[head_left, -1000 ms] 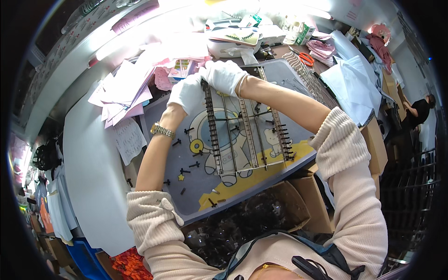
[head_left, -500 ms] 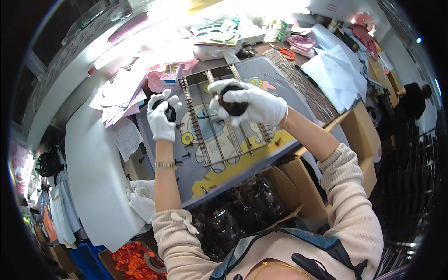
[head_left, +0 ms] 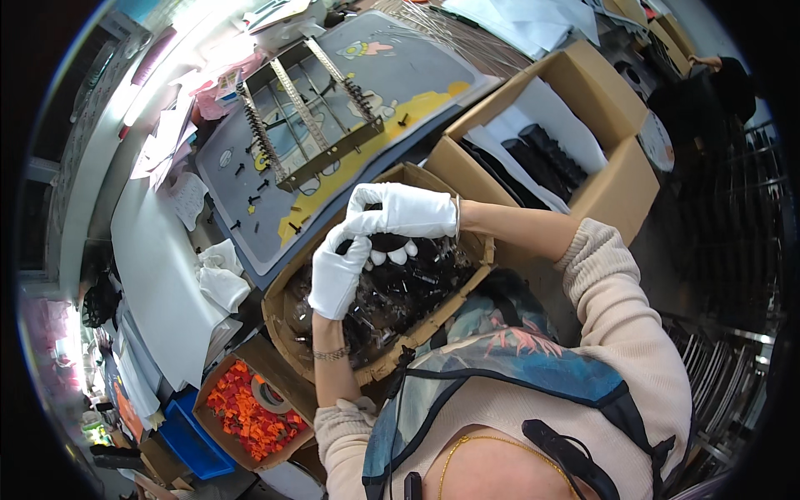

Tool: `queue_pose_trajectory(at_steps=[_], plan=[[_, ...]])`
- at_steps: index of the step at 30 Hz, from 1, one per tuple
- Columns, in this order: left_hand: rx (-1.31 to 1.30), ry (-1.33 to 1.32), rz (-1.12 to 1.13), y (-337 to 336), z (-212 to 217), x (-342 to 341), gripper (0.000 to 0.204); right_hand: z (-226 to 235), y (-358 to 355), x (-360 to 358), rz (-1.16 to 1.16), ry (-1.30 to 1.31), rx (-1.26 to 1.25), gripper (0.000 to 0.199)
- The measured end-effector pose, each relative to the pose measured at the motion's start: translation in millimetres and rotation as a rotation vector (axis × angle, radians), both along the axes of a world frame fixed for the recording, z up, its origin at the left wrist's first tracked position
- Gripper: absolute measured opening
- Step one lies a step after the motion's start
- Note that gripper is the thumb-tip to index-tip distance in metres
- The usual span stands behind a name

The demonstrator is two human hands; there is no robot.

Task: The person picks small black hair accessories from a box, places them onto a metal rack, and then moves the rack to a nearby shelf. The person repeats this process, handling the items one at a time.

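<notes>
Both gloved hands meet over an open cardboard box (head_left: 287, 312) of small black parts (head_left: 400, 292), near the person. The left hand (head_left: 337, 275) and right hand (head_left: 400, 212) close together on a dark rounded part (head_left: 387, 243) held just above the box. Farther off, the bench (head_left: 158, 267) carries a printed grey mat (head_left: 417, 75) with a metal rack (head_left: 312, 112). A second box (head_left: 583, 142) stands right. Both forearms are bent inward.
</notes>
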State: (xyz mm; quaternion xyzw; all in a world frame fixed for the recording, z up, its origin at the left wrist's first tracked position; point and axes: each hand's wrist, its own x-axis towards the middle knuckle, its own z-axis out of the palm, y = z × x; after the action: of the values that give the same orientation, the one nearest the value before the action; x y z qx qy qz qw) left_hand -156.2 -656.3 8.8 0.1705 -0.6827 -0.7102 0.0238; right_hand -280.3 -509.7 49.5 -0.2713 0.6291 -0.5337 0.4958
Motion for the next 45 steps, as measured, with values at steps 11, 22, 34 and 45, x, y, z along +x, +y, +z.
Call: queue_pose_trajectory(at_steps=[11,22,34,45], plan=[[-0.276,0.159,0.238,78,-58,36,0.006,-70,65,39,-0.258,-0.986,-0.125,0.034],[-0.387,0.060,-0.274,204,6,-105,0.029,-110,291,-215,-0.419,0.943,0.293,0.029],[-1.274,-0.322,-0.408,315,-164,-326,0.029,-203,291,-301,0.300,1.066,0.507,0.035],[-1.185,-0.232,-0.475,291,-192,-322,0.033,-219,308,-276,0.102,1.170,0.212,0.020]])
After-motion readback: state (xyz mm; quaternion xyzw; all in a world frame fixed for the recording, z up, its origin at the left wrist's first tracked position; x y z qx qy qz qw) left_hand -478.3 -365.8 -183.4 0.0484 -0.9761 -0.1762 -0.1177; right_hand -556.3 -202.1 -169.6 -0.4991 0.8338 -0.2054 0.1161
